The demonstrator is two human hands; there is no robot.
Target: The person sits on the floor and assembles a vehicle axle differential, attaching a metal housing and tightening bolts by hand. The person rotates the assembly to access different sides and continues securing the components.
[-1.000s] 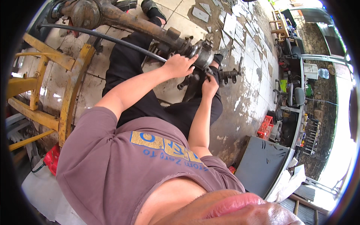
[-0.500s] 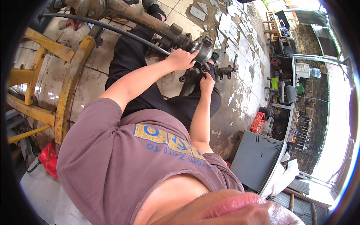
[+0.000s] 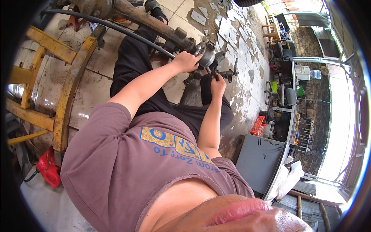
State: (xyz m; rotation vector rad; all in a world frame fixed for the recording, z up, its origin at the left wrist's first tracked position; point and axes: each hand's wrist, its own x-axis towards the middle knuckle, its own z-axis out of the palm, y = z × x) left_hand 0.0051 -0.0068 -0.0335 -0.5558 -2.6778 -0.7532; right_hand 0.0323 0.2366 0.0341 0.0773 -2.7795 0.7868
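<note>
A long rusty axle lies across the top of the view, ending in a round grey metal hub housing between my legs. My left hand lies against the near left side of this housing, index finger along it and the other fingers curled under, partly hidden. A long dark rod runs from the upper left to my left hand. Just below the housing, my right hand is closed on a slim metal tool, which slants up to the housing's underside. Its exact kind is too small to tell.
A yellow metal frame stands on my left, with a red plastic container near it. Broken tile pieces litter the far floor. A grey cabinet, a red crate and office chairs line the right.
My right hand has shifted slightly right and away from the housing, showing more of the slim tool. My left hand stays against the housing. The whole view has shifted a little.
</note>
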